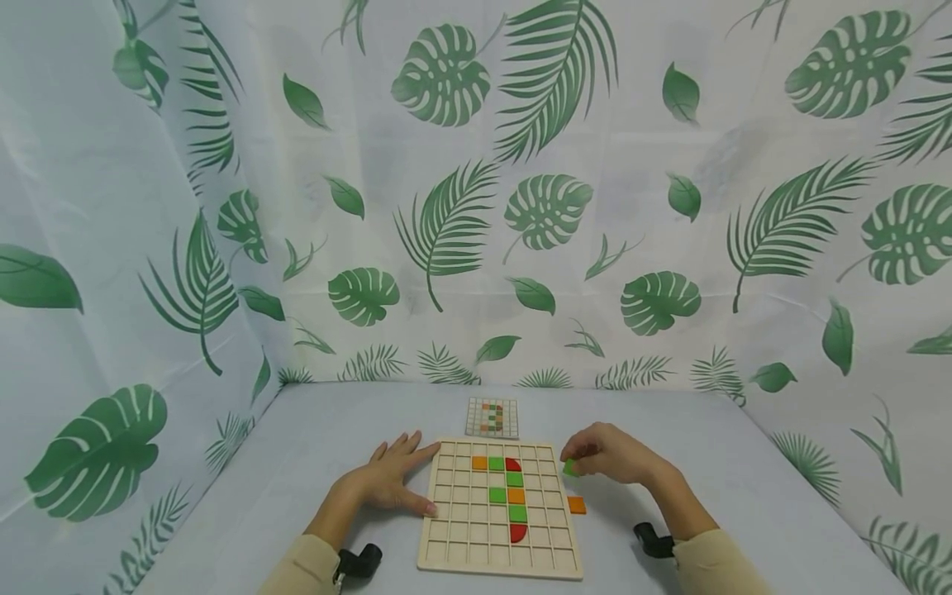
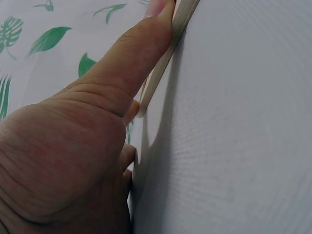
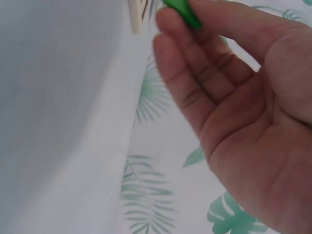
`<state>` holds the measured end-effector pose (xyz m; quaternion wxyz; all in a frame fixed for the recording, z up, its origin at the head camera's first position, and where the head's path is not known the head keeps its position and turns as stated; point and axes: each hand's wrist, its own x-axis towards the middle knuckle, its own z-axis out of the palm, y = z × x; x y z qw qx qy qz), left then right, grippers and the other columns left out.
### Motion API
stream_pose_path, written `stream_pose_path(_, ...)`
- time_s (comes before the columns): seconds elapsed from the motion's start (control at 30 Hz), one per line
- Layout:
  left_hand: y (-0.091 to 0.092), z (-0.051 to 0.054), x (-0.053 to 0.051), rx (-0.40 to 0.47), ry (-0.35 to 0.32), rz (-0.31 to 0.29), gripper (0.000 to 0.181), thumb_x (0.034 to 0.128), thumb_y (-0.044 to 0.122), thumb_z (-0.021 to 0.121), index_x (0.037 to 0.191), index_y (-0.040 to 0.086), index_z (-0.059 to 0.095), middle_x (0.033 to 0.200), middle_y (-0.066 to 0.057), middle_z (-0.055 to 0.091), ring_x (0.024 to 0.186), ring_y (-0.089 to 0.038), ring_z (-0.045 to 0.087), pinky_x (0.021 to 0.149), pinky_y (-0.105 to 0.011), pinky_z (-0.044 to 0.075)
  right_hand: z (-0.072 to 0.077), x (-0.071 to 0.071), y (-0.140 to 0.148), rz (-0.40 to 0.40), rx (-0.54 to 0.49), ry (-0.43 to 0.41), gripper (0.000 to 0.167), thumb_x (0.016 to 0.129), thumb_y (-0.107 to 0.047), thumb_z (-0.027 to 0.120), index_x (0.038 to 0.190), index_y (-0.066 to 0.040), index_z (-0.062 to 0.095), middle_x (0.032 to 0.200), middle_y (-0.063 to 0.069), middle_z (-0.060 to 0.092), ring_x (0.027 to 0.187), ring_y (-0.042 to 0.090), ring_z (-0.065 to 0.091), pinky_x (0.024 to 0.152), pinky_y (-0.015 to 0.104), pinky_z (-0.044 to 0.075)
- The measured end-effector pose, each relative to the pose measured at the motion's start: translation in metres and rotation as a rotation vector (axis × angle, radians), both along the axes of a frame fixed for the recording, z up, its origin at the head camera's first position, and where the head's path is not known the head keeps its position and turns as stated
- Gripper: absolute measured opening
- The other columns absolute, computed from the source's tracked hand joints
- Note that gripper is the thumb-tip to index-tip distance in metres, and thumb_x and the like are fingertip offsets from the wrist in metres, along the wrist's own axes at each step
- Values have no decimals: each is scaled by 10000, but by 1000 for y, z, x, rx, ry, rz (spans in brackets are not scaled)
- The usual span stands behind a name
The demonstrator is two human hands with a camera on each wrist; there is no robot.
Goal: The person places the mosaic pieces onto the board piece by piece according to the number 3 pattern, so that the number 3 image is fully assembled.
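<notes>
A wooden grid board (image 1: 464,558) lies on the table, with orange, green and red tiles set in some of its squares. My left hand (image 1: 392,477) rests at the board's left edge, fingers spread, its thumb (image 2: 131,58) on the rim in the left wrist view. To the right of the board, my right hand (image 1: 613,453) pinches a green tile (image 1: 569,468) between thumb and fingers. The same green tile (image 3: 184,10) shows at the top of the right wrist view, partly hidden by the fingers. Below that hand, an orange tile (image 1: 576,505) lies against the board's right edge.
A small pattern card (image 1: 492,418) with a printed grid of coloured shapes lies beyond the board's far edge. A leaf-print cloth (image 1: 476,248) hangs behind the table and along both sides. Black wrist-camera mounts (image 1: 360,562) sit at both wrists.
</notes>
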<state>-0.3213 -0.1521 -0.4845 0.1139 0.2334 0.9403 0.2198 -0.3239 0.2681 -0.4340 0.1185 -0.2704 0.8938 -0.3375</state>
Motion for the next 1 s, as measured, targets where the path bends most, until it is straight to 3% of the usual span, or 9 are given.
stream_pose_path(0.23, 1, 0, 1, 3, -2, 1, 1132, 728, 692, 837, 1646, 266, 329, 1735, -207, 157, 1614, -438, 95, 1285, -665, 58, -6, 2, -20, 52, -128, 35, 237, 996, -54, 665, 1215, -15, 748, 1184, 157, 743, 947, 145, 689, 823, 217, 593)
stream_pose_path(0.53, 0, 0, -1, 21, -2, -5, 1164, 701, 742, 819, 1643, 258, 337, 1736, -210, 149, 1613, -450, 77, 1281, -672, 27, -9, 3, -35, 45, -120, 40, 235, 1000, -80, 680, 1222, -34, 744, 1194, 144, 751, 959, 133, 694, 832, 218, 592)
stream_pose_path(0.77, 0, 0, -2, 12, -4, 8, 1141, 714, 706, 833, 1644, 273, 334, 1738, -202, 150, 1618, -429, 79, 1289, -657, 35, -9, 6, -46, 72, -173, 82, 229, 990, -58, 690, 1204, -71, 770, 1119, 20, 765, 919, 132, 705, 843, 215, 594)
stream_pose_path(1.0, -1, -1, -2, 7, 6, -4, 1141, 714, 707, 833, 1644, 274, 334, 1736, -204, 155, 1614, -442, 88, 1283, -671, 41, -10, 11, -60, 104, -222, 91, 201, 978, -50, 706, 1156, -101, 782, 1138, 119, 772, 937, 184, 743, 852, 217, 606)
